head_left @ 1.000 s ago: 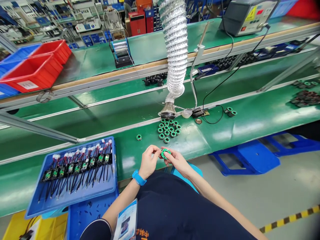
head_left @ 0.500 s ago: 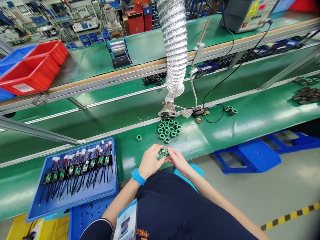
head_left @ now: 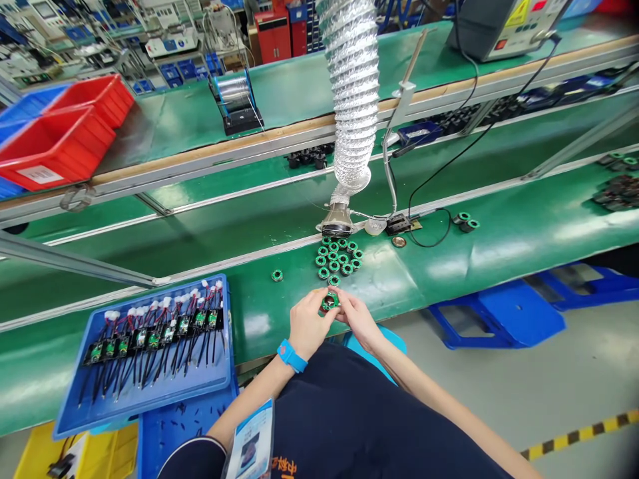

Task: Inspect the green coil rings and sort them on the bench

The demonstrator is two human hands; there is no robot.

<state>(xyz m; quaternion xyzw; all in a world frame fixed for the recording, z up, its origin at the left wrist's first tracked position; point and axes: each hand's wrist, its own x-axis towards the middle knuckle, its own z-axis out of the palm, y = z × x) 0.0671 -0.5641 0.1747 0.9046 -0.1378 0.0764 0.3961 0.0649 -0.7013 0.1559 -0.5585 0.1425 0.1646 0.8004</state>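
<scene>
A small round motor stator (head_left: pixel 330 303) with a green ring face and a dark middle is held at the bench's near edge. My left hand (head_left: pixel 308 321) is closed on its left side with thumb and fingers, the blue band at that wrist. On the other side, the fingers of my right hand (head_left: pixel 357 319) are closed on it too, partly covering it. Just beyond my hands stands a cluster of several similar stators (head_left: pixel 343 260), green faces up. One lone stator (head_left: pixel 277 275) sits apart to the left.
A blue tray (head_left: pixel 144 401) of wired circuit boards lies at left. Above the cluster hangs a silver duct (head_left: pixel 352 100) ending in a nozzle (head_left: pixel 336 221). A solder spool (head_left: pixel 234 100) and red bins (head_left: pixel 57 146) occupy the shelf. Blue stools (head_left: pixel 509 316) stand at right.
Both hands and the held stator have shifted slightly to the right. The stator has turned a little between my fingers, and my left hand's fingers sit more over its far edge.
</scene>
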